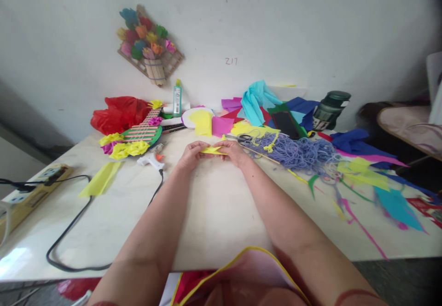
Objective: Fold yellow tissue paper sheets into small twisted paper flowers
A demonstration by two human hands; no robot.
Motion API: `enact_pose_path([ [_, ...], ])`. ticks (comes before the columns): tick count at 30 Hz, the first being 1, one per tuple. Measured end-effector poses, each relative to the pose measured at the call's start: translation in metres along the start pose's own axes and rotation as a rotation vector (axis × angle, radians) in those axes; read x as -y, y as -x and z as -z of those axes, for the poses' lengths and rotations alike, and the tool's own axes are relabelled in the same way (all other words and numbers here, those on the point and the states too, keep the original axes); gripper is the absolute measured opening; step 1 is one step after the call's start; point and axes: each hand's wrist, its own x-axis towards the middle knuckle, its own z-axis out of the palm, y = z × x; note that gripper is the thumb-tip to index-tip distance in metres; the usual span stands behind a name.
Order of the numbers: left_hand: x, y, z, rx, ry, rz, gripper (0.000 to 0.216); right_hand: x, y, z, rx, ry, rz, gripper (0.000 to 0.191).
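Note:
Both my hands reach out over the white table (pixel 214 214) and meet at its middle. My left hand (pixel 191 155) and my right hand (pixel 235 151) pinch the two ends of a small folded piece of yellow paper (pixel 212 150), fingers closed on it. The paper lies low over the tabletop between the hands. A white glue gun (pixel 150 160) lies just left of my left hand. Scissors (pixel 243 138) and a pile of purple string (pixel 297 151) lie right of my right hand.
Sheets of coloured paper (pixel 257 103) crowd the back right, with a dark jar (pixel 329 109) and a phone (pixel 286 124). A paper-flower craft (pixel 136 138), red bag (pixel 117 112) and glue bottle (pixel 177 97) stand back left. A power strip (pixel 32 188) and black cable (pixel 69 232) lie left.

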Motion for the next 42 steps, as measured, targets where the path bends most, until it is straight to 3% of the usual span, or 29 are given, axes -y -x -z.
enact_pose_path([
  [14, 0.005, -0.001, 0.000, -0.002, -0.093, -0.033, 0.035, 0.009, 0.007, -0.002, 0.034, -0.035, 0.024, 0.027],
  [19, 0.005, -0.001, -0.001, -0.032, -0.145, -0.070, 0.038, 0.008, 0.006, -0.004, -0.045, 0.028, 0.014, 0.032],
  [32, 0.004, -0.002, 0.000, -0.065, -0.113, -0.107, 0.048, -0.001, -0.001, 0.000, -0.081, 0.092, 0.008, 0.026],
  [38, 0.001, -0.004, -0.003, -0.119, 0.094, -0.093, 0.042, -0.003, -0.006, -0.001, -0.165, 0.054, 0.066, 0.028],
  [42, 0.003, -0.005, -0.007, -0.077, 0.026, -0.033, 0.033, -0.006, -0.010, -0.003, -0.216, 0.022, 0.120, 0.029],
])
